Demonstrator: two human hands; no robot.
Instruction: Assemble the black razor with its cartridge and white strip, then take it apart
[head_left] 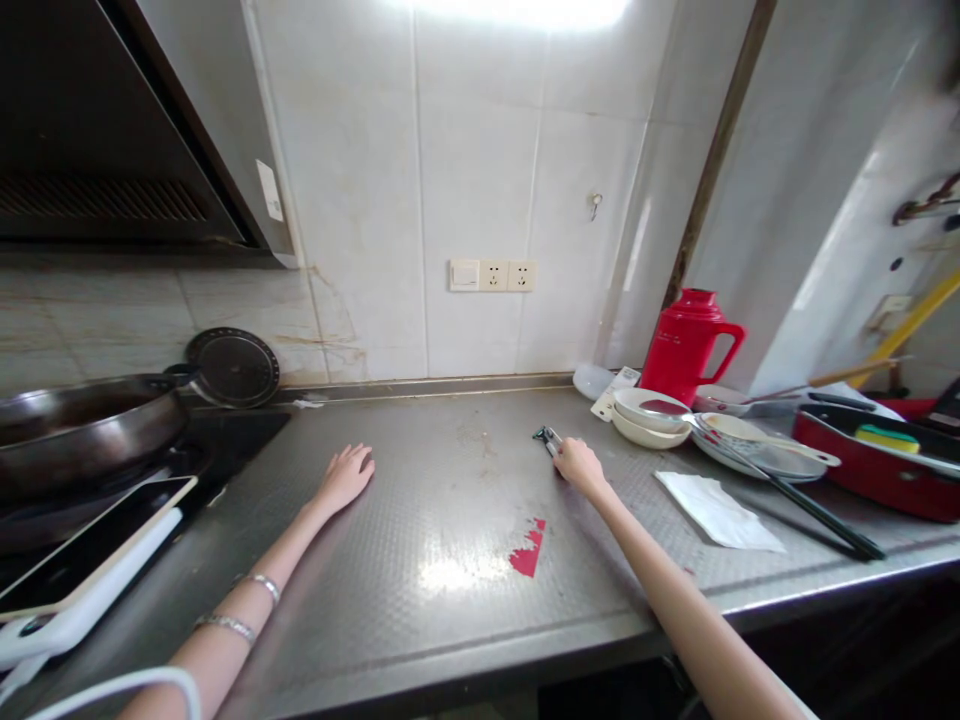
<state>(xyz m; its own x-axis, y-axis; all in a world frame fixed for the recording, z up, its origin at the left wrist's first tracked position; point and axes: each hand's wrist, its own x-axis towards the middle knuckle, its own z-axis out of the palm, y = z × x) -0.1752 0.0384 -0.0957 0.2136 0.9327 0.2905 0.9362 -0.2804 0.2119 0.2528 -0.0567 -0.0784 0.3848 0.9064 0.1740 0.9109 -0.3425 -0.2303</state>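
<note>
My left hand rests palm down on the metal countertop, its fingers stretched out and nothing in it. To the right, my right hand is closed around the handle of a small peeler. The tool's dark green head points up and left, close to the counter surface, and part of its handle is hidden by my fingers. Between my two arms, nearer the front edge, lies a torn red patch on the metal.
At left, a pan sits on the stove beside a phone. On the right stand a red thermos, stacked bowls, a folded white tissue and a red pot holding a sponge.
</note>
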